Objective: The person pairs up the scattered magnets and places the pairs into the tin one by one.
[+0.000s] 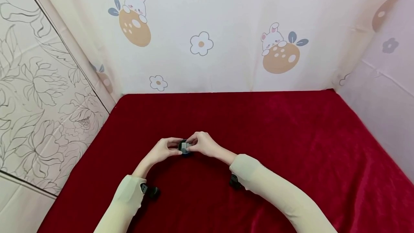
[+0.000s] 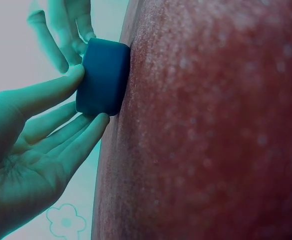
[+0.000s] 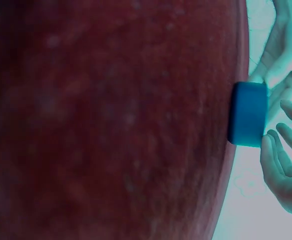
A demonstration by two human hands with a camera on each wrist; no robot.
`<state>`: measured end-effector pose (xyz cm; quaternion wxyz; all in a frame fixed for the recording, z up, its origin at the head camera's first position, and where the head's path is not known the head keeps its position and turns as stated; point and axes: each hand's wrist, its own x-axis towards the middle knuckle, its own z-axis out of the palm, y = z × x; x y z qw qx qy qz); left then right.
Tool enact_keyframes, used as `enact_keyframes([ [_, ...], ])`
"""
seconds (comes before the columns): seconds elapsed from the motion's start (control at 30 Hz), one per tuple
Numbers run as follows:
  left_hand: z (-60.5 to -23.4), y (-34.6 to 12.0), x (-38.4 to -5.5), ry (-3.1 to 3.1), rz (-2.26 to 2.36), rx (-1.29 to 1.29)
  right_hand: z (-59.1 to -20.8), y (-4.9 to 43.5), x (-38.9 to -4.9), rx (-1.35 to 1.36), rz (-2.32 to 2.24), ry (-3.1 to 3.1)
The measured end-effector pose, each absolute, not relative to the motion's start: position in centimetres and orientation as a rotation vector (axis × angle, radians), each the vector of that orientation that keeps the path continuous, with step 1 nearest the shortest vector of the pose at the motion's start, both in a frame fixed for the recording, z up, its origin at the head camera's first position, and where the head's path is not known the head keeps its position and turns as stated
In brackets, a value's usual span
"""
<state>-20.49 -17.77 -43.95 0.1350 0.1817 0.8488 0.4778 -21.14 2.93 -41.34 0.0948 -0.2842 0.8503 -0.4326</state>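
A small, round, squat object with smooth blue sides stands on the red cloth. Its dark top, with a light grey square on it, shows between the fingers in the head view. My left hand grips the blue side, thumb on one side and fingers on the other. From the right, my right hand brings thumb and fingertips together over the top, beside the grey square. In the right wrist view, one right fingertip lies at the lower corner of the blue side; whether the grey square is a separate piece I cannot tell.
Red velvety cloth covers the table around the hands. Behind it hangs a pale curtain printed with rabbits and flowers, and a flower-patterned panel stands on the left. Both wrists carry small black cameras.
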Motion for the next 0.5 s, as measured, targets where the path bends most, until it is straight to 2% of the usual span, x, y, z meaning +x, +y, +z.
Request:
enact_keyframes([
  [0.5, -42.6, -17.7, -19.4, 2.695, 1.269, 0.598, -39.3, 9.7, -20.1, -0.966, -1.227, 2.603],
])
